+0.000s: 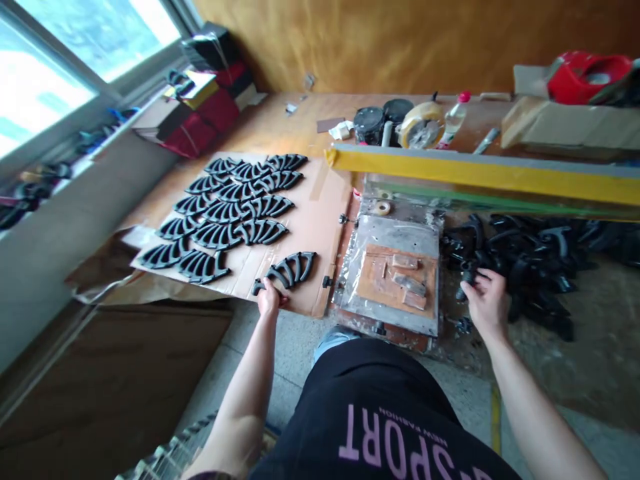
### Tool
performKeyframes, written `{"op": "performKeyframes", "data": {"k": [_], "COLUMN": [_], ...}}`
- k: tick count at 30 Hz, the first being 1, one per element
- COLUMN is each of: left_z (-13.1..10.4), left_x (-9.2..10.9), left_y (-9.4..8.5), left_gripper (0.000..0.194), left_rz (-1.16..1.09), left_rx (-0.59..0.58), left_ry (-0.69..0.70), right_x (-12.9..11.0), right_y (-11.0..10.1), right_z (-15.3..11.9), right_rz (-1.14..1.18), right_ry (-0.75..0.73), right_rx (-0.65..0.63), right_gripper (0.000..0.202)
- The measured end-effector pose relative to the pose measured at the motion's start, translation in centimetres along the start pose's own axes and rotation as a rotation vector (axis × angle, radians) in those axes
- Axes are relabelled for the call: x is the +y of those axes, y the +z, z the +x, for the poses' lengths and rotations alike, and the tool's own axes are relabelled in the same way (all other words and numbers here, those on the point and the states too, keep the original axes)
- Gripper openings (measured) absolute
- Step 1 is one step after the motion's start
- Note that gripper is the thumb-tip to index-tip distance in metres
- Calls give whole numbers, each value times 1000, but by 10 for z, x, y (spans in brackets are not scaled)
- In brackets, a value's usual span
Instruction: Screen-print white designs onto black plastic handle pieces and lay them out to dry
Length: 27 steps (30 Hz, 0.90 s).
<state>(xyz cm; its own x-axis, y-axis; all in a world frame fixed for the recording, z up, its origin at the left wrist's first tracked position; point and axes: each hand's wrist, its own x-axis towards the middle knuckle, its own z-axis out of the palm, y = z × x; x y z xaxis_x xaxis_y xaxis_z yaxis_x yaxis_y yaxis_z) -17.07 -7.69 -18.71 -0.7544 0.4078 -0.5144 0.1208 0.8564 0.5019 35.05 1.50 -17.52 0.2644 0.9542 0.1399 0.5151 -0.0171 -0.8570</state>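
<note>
My left hand (271, 298) is closed on a black curved handle-like piece (257, 287) at the front edge of a cardboard sheet (313, 220). Beside it on the cardboard lies a short row of similar curved pieces (295, 269). Farther back and to the left, several fanned rows of these pieces (217, 207) are laid out close together. My right hand (487, 303) has its fingers around another black curved piece (466, 283), at the left side of a loose heap of black pieces (537, 267).
Between my hands is a grey metal plate (390, 230) bearing a brown board (370, 273) with small blocks. A yellow-faced beam (475, 165) runs behind it. Farther back stand black tins (369, 123), a tape roll (423, 125), a bottle (454, 120) and a cardboard box (570, 125).
</note>
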Motion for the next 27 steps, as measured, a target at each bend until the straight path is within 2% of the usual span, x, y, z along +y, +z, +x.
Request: {"op": "performKeyframes", "data": {"k": [3,5,8,11,15,19,23,27], "left_z": [8,9,10,12,17,19,18,23], "left_x": [-1,-2,-3,-4,-7,-12,-14,-4], "left_y": [-1,-2,-3,-5,-11,-13,-8,-8], "left_gripper": [89,88,89,89,88,79,73,68], "left_rz": [-5,5,24,42,94,148,183,219], "left_rx": [-34,-53,-79,-94,-108,-129,-152,-179], "left_ry": [-25,-21,-11,-15,-31,-7,53,110], "right_x": [-38,-61,-82,-87,-88,-108,-147,-175], "right_y": [22,39,59,70,73,88,133,204], "right_z": [-5,-6,-6,-4,0,-6,-22,-40], "right_rz": [-229,-331,-441,-541,-605,-509,-351,-301], "right_ry": [-341,-550,-721,-772,-819,-858,-891,-883], "right_rx": [-245,-359,-452,-466,-475,-523,-650,-841], "right_gripper": [37,34,37,39,32,28,27,25]}}
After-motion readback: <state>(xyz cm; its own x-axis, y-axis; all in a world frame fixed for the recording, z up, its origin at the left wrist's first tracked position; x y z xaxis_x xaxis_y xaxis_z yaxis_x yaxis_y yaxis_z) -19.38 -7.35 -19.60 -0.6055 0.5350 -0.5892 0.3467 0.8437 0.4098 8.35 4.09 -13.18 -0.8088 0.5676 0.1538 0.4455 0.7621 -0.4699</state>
